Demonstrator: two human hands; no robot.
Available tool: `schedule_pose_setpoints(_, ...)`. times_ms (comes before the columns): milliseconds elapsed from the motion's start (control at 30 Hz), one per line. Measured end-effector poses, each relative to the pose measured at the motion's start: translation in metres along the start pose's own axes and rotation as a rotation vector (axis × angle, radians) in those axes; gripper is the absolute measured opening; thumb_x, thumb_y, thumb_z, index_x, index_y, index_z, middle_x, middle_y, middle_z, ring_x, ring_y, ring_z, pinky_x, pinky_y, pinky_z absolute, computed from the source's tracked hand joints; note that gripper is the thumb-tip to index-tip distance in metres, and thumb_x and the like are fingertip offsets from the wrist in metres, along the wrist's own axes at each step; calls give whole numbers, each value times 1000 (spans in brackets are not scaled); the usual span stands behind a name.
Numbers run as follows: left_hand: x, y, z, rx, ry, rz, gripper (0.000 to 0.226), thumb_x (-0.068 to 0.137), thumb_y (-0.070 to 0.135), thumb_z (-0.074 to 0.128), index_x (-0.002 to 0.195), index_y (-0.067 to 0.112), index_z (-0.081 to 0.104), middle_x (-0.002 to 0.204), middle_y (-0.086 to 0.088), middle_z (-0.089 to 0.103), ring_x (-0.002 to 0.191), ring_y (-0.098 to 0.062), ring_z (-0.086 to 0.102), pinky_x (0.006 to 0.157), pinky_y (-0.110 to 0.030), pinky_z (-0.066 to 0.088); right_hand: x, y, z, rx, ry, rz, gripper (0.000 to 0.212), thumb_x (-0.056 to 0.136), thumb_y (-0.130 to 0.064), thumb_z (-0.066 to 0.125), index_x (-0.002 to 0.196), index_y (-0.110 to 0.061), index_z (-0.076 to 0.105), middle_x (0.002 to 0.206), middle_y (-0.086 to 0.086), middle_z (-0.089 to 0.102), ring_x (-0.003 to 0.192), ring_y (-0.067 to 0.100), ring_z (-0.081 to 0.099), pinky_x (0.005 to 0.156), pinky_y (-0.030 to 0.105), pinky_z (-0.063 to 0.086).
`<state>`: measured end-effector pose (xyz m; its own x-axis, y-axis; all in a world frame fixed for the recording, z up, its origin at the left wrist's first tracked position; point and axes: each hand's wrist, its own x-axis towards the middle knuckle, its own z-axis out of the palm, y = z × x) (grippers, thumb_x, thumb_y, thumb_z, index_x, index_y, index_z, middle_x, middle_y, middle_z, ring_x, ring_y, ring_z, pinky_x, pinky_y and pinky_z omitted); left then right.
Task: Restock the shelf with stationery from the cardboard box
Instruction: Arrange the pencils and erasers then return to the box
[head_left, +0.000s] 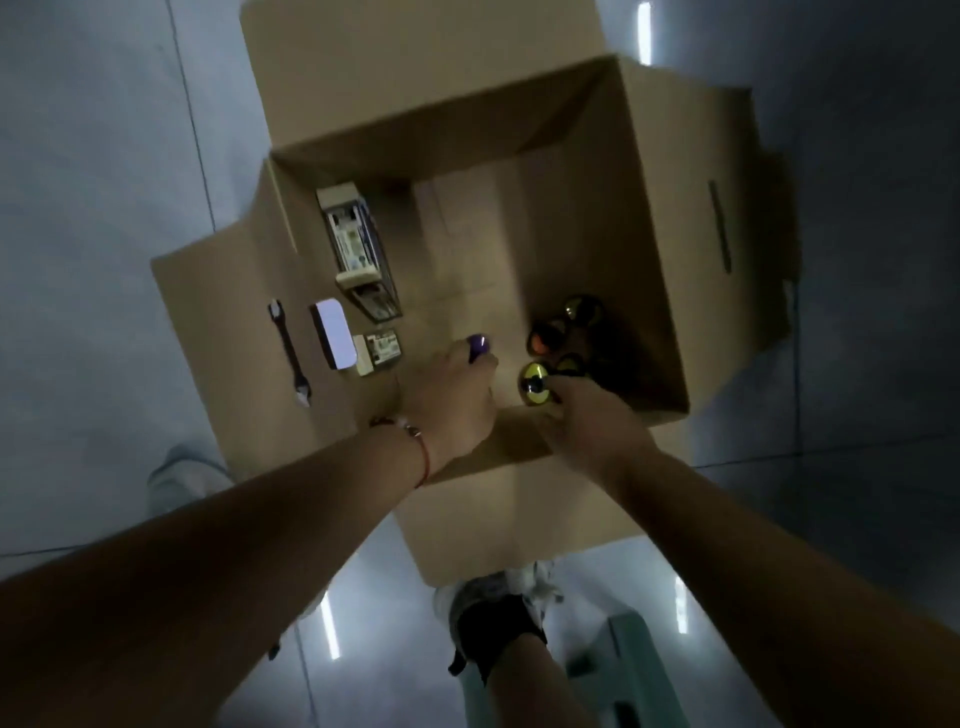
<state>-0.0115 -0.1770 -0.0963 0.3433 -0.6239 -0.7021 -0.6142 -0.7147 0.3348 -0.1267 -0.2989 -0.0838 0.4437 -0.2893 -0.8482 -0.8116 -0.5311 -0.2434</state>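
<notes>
inside cardboard box (649, 208), left hand (452, 400) grips purple item (478, 347), right hand (587, 421) yellow roll (537, 389).

The cardboard box (649, 218) stands open on the floor, flaps spread outward. Inside, along its left wall, lie pale packaged stationery packs (353, 239). At the near right corner sit dark round items (576, 332). A purple-capped item (478, 345) and a yellow-faced round item (537, 389) are held near the bottom.

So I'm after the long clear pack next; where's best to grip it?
Grip the long clear pack across its narrow width near the middle, coming straight down from above. It lies flat beside the left wall of the cardboard box, with open floor on its right.
</notes>
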Motion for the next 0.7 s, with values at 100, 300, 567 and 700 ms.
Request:
schedule_pose_setpoints(100, 45, -12, 53, 133, 18, -58, 58, 93, 21, 54, 146, 20, 32, 150, -16, 25, 124, -36, 43, 90, -43, 44, 56, 9, 25, -94, -47, 105, 59, 91, -40, 56, 145, -22, 39, 145, 8, 43, 129, 33, 47, 104, 44, 42)
schedule_pose_setpoints(300, 76, -26, 95, 56, 103, -130, 52, 92, 3, 47, 141, 15, 34, 136, -22, 35, 108, -39, 50, 75, -40, 46, 109, 8, 51, -131, 23, 232, 81, 85, -54, 65, 144, -13, 28, 142, 12, 36, 130, 35, 41, 99, 44, 40)
schedule_pose_setpoints(567, 64, -32, 80, -989, 43, -500, 9, 93, 21, 48, 91, 22, 56, 98, -8, 64, 95, -31, 60, 78, -32, 46, 113, 0, 55, -315, -150, 47, 39, 94, -16, 52, 133, -13, 48, 130, 15, 51, 115, 35, 57, 93, 43, 49)
schedule_pose_setpoints(700, 49, -36, 66, -1138, -111, -536, 15, 97, 43, 51, 99, 28, 51, 88, 1, 55, 77, -19, 51, 58, -26, 40, 94, -8, 41, 370, -123, 162, 26, 86, -6, 70, 110, -11, 59, 103, 8, 64, 87, 19, 63, 70, 21, 54)
